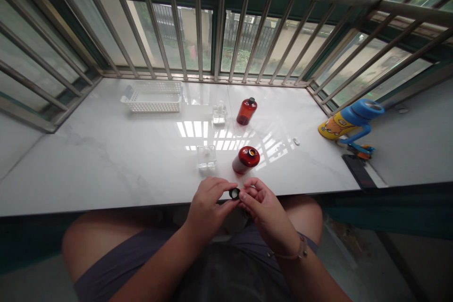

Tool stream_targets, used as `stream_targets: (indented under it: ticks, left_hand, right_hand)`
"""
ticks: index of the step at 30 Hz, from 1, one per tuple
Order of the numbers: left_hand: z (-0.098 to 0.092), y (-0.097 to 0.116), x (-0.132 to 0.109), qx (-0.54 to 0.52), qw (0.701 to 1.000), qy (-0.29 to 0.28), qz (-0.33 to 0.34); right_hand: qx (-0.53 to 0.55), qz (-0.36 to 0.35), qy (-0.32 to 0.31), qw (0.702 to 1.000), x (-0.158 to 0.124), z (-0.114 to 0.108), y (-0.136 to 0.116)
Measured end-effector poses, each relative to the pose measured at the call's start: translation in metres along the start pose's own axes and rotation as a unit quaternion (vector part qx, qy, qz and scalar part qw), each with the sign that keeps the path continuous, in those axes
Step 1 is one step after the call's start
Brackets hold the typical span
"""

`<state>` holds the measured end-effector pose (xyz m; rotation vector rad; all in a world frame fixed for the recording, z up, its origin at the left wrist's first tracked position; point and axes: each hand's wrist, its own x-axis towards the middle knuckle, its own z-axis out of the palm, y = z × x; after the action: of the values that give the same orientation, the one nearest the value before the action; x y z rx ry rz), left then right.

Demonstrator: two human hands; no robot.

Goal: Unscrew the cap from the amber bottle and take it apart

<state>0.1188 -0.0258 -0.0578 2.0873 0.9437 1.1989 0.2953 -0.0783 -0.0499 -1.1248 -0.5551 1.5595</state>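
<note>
A small black bottle cap (234, 193) is pinched between the thumb and forefinger of my left hand (211, 203), its pale inner side turned up. My right hand (261, 207) is closed with its fingertips at the cap's right edge; whether they grip the cap or something small beside it is hidden. Just beyond my hands stands an uncapped amber bottle (245, 160), its neck opening showing. Farther back is a second amber bottle (247, 112) with a black cap on. To their left are a clear square glass bottle (206, 157) and another clear glass bottle (219, 114).
A white perforated basket (154, 98) sits at the back left of the white marbled tabletop (106, 151). On the right are a blue and yellow flask (348, 119), a dark phone (359, 171) and a small white item (296, 141). Metal window bars (219, 33) line the back.
</note>
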Motion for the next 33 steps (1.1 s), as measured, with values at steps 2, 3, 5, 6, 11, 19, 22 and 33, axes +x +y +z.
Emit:
stream_targets:
  ticks: [2,3,5,6,11,19,22,33]
  left_hand:
    - [0.001,-0.001,0.000,-0.019,1.000,0.000,-0.011]
    - [0.001,-0.001,-0.001,-0.029,0.999,0.001,-0.018]
    - [0.002,-0.002,-0.002,-0.050,0.998,0.000,-0.030]
    - [0.002,-0.002,-0.002,-0.059,0.998,-0.001,-0.036]
    - [-0.002,0.001,0.001,-0.111,0.986,-0.042,-0.116]
    - [-0.007,-0.001,0.003,-0.328,0.869,-0.125,-0.350]
    - [-0.009,-0.002,0.001,-0.378,0.843,-0.114,-0.365]
    - [-0.024,0.005,-0.001,-0.355,0.907,-0.115,-0.196]
  right_hand:
    - [0.008,-0.003,-0.001,1.000,0.000,0.000,0.000]
    - [0.011,-0.004,-0.002,1.000,0.000,0.000,0.000]
    - [0.017,-0.009,-0.005,1.000,0.000,0.000,0.000]
    - [0.018,-0.011,-0.006,1.000,0.001,-0.001,0.000]
    - [-0.004,-0.027,0.011,1.000,-0.002,-0.003,0.000]
    - [-0.098,-0.099,0.021,0.990,-0.009,0.000,-0.005]
    - [-0.092,-0.113,0.010,0.989,-0.013,0.004,-0.006]
    - [-0.110,-0.223,-0.060,0.967,-0.029,0.008,-0.008]
